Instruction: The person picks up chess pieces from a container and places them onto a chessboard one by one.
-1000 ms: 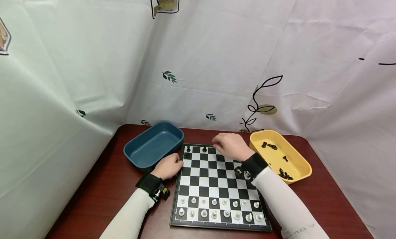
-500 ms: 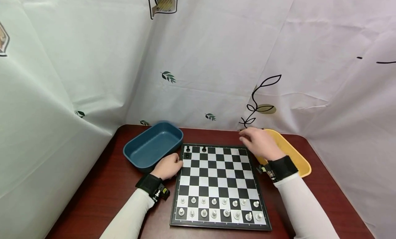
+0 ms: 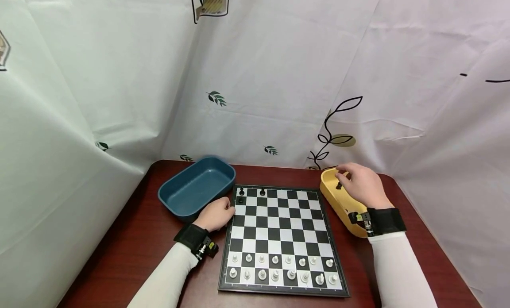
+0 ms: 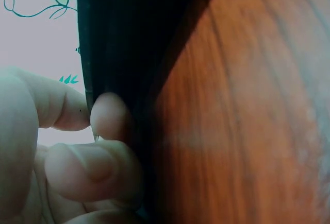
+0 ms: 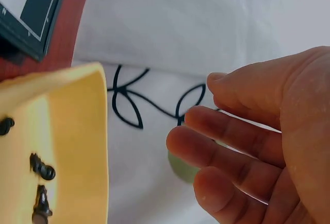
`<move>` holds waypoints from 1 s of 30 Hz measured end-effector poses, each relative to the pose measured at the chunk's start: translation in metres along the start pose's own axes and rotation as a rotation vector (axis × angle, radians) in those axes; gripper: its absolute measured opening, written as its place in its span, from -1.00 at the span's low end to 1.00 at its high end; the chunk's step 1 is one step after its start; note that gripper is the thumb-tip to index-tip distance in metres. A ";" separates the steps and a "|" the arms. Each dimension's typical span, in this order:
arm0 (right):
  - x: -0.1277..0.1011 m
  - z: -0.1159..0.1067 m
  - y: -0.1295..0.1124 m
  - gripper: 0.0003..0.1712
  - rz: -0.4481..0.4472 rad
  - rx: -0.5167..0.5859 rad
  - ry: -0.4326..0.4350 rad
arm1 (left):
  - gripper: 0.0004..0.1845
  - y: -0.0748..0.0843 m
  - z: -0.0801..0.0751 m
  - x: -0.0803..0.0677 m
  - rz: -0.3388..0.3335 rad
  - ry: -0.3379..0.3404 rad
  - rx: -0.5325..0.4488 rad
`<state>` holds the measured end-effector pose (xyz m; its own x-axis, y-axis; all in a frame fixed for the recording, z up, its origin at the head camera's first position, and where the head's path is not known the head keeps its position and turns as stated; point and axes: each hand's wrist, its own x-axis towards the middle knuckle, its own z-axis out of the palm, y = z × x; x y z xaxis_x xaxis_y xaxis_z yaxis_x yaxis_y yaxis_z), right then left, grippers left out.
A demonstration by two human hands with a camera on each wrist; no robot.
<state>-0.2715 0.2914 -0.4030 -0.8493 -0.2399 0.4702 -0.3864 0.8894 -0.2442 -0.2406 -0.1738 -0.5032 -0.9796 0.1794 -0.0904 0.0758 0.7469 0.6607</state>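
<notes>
One yellow tray (image 3: 338, 206), partly visible

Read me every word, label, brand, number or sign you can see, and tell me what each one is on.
No text can be read for certain.
Board: marks along its border, too small in the head view and too blurred in the right wrist view.
Wall cloth: drawings only, no words seen.
Yellow bin, blue bin: no lettering seen.
</notes>
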 end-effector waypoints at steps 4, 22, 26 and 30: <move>-0.006 -0.004 0.010 -0.73 0.041 -0.017 0.012 | -0.73 0.000 0.001 0.000 0.010 0.008 0.004; -0.015 0.001 0.038 -0.65 0.171 0.000 -0.120 | -0.72 0.001 0.000 -0.002 0.019 0.007 -0.005; -0.015 0.008 0.045 -0.57 0.184 0.001 -0.174 | -0.72 0.000 0.000 -0.001 0.021 0.005 -0.007; -0.015 0.015 0.053 -0.54 0.173 0.004 -0.209 | -0.72 -0.001 -0.001 -0.001 0.017 0.001 -0.010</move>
<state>-0.2847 0.3356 -0.4359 -0.9587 -0.1596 0.2356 -0.2296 0.9229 -0.3091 -0.2398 -0.1753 -0.5030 -0.9785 0.1910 -0.0783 0.0905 0.7376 0.6691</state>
